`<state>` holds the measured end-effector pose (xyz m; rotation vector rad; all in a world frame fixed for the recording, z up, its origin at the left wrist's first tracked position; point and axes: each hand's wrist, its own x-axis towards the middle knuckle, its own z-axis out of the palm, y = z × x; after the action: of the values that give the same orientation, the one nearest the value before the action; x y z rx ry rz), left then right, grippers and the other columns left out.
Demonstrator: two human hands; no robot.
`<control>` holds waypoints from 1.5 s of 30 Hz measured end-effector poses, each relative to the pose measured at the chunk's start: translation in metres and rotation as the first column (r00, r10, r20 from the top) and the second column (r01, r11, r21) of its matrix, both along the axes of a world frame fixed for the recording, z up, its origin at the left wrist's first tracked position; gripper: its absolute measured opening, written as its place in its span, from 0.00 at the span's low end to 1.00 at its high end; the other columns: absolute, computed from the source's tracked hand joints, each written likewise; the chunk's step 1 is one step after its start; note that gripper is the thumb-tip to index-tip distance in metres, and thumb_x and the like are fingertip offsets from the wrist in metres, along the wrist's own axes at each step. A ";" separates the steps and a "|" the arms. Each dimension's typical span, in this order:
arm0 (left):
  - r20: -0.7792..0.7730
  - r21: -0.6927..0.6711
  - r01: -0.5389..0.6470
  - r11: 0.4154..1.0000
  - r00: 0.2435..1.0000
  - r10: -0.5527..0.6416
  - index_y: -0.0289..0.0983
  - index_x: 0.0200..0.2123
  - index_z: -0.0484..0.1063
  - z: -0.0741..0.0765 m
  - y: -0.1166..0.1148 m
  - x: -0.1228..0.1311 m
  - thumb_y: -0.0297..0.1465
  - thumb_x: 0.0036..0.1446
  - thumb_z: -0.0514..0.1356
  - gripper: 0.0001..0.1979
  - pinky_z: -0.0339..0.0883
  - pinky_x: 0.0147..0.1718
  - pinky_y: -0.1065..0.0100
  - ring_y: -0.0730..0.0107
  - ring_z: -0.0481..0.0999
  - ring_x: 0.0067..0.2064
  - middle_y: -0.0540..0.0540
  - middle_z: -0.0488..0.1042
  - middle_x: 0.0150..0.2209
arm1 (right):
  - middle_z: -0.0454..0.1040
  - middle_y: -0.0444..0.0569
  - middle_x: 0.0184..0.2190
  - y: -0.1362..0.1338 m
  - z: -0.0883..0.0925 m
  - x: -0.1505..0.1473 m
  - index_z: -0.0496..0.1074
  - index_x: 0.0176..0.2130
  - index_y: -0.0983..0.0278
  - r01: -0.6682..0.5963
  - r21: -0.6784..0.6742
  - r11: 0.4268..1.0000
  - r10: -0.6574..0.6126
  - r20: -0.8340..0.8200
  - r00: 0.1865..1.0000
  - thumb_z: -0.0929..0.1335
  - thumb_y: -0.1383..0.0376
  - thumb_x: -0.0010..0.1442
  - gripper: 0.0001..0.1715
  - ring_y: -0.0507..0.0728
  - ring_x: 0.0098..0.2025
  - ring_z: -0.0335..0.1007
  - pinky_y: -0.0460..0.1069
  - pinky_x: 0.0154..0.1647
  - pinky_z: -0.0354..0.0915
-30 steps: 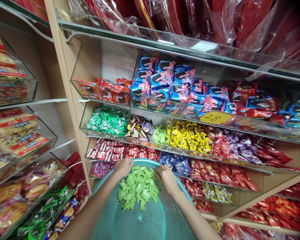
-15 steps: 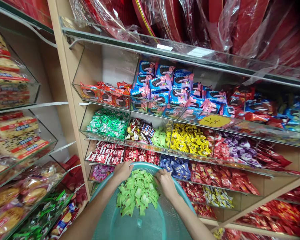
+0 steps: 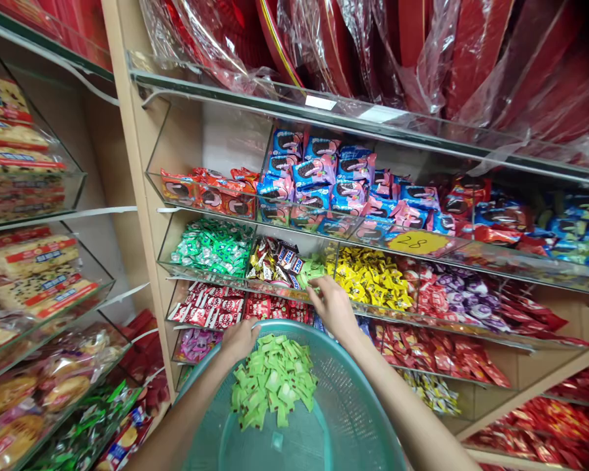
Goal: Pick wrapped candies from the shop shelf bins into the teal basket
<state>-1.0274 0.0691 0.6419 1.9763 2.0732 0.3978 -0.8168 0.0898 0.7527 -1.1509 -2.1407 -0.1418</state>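
Observation:
A teal plastic basket (image 3: 358, 392) tilts toward the shelves, with a heap of light green wrapped candies (image 3: 273, 379) inside. My left hand (image 3: 240, 339) grips the basket's rim at the upper left. Off the rim, my right hand (image 3: 330, 302) reaches to the front edge of a clear shelf bin, its fingers apart near more green candies (image 3: 312, 271). Beside those lie brown and white chocolate bars (image 3: 285, 258). To the right sit yellow wrapped candies (image 3: 373, 278); green-and-white ones (image 3: 213, 248) fill the bin at the left.
Blue and pink cookie packs (image 3: 319, 169) stand one shelf up, above a yellow price tag (image 3: 418, 243). Bread packs (image 3: 34, 255) line shelves at the left. Glass edges (image 3: 255, 284) and dividers surround the bins; red candies (image 3: 442, 350) lie lower right.
My right hand has left the basket's rim and moved up to the bin with the green candies. My left hand stays on the rim. The view has shifted slightly.

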 end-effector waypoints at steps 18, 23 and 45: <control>0.024 0.009 -0.048 0.999 0.999 0.048 0.43 0.50 0.65 -0.001 -0.007 -0.010 0.39 0.58 0.43 0.20 0.63 0.39 0.65 0.61 0.73 0.45 0.43 0.74 0.44 | 0.74 0.56 0.38 0.077 0.016 -0.025 0.58 0.51 0.68 0.265 -0.181 0.947 -0.218 0.241 0.946 0.57 0.76 0.53 0.25 0.58 0.40 0.70 0.47 0.35 0.57; 0.029 0.010 -0.046 0.999 0.999 0.046 0.43 0.50 0.65 -0.002 -0.008 -0.011 0.40 0.58 0.43 0.21 0.63 0.39 0.64 0.60 0.73 0.45 0.43 0.74 0.44 | 0.74 0.55 0.38 0.081 0.017 -0.027 0.60 0.50 0.68 0.227 -0.244 0.943 -0.191 0.165 0.968 0.57 0.75 0.54 0.24 0.57 0.42 0.70 0.46 0.35 0.58; 0.032 0.000 -0.062 0.998 0.998 0.062 0.43 0.51 0.64 -0.004 -0.007 -0.011 0.40 0.59 0.43 0.21 0.62 0.38 0.67 0.62 0.73 0.44 0.44 0.74 0.44 | 0.73 0.55 0.40 0.082 0.024 -0.044 0.61 0.51 0.65 0.173 -0.278 0.945 -0.142 0.128 0.982 0.58 0.73 0.54 0.24 0.58 0.43 0.68 0.46 0.38 0.59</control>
<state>-1.0383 0.0622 0.6379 1.8977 2.1189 0.4393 -0.8609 0.1721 0.7769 -1.5147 -2.2114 0.0412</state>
